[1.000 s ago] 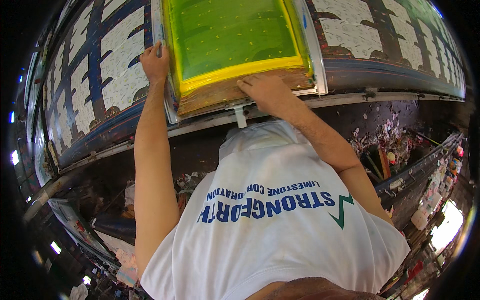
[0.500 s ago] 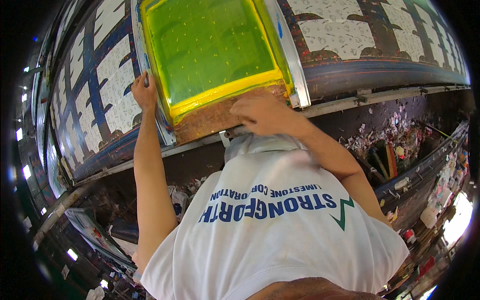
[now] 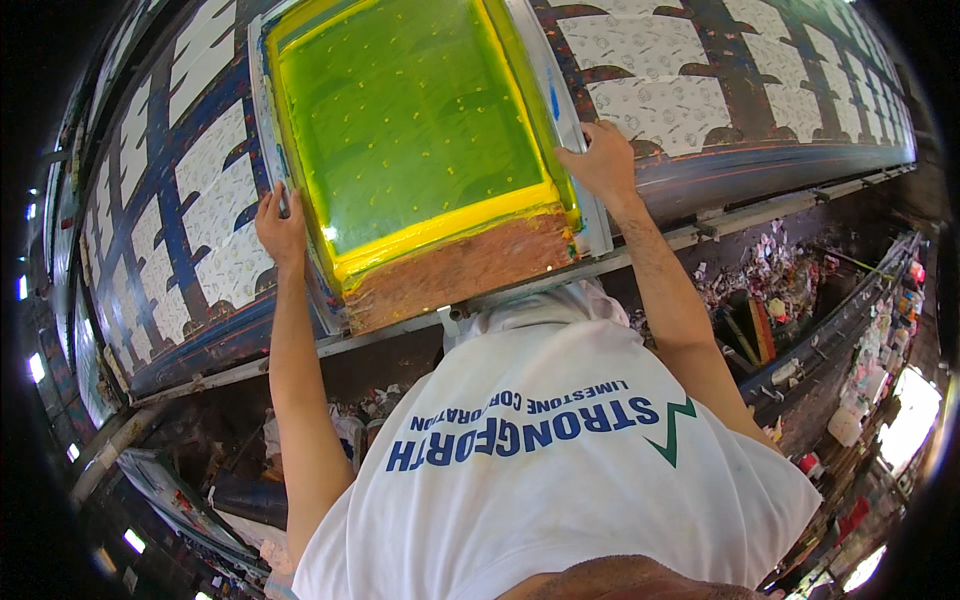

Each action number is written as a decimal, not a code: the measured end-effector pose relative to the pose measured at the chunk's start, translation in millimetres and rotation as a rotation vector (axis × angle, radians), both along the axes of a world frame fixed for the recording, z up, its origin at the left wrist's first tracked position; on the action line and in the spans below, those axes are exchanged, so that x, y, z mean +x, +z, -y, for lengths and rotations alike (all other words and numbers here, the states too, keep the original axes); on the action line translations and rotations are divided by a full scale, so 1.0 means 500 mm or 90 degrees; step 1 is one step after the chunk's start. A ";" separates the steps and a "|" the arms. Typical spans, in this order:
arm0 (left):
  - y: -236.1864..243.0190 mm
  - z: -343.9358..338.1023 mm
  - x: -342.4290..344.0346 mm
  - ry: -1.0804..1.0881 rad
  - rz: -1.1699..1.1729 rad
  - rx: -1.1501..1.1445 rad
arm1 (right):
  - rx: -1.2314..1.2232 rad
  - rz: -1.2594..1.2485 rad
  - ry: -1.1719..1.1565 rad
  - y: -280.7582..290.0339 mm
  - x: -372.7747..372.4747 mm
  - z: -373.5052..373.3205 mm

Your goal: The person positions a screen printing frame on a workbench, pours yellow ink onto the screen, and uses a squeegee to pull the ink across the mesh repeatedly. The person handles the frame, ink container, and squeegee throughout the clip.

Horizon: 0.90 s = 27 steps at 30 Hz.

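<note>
A screen printing frame [image 3: 553, 95] with pale metal side rails lies ahead of me. Its green mesh [image 3: 415, 130] is bordered by bright yellow ink or coating, and a brown, stained strip [image 3: 465, 258] runs along the near end. My left hand [image 3: 281, 225] grips the left rail, fingers curled over its edge. On the opposite side my right hand [image 3: 607, 162] grasps the right rail, thumb towards the mesh. The undersides of both rails, and some fingertips, are hidden.
White printed sheets [image 3: 655, 75] lie in rows on the long dark table [image 3: 690, 175], on both sides of the frame. A metal rail [image 3: 760, 208] follows the table's near edge. Below it, scraps and rubbish [image 3: 765, 270] fill a trough at the right.
My right hand has moved from above the brown strip to the frame's right rail and taken hold there. The left hand stays on the left rail. The view has shifted slightly.
</note>
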State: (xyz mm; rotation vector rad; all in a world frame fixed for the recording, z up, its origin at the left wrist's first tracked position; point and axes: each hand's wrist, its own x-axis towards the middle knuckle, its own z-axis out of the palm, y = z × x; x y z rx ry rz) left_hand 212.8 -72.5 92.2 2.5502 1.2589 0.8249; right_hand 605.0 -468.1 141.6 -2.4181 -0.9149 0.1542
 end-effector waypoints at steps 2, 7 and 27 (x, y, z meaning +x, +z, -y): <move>-0.003 0.000 0.000 0.000 -0.024 0.016 | 0.003 -0.007 0.007 0.018 0.002 0.002; 0.008 -0.007 -0.001 0.013 -0.012 -0.028 | 0.050 0.032 0.032 0.080 0.006 0.007; 0.074 0.409 0.591 -0.015 0.030 0.138 | 0.015 0.054 0.005 0.050 0.602 0.413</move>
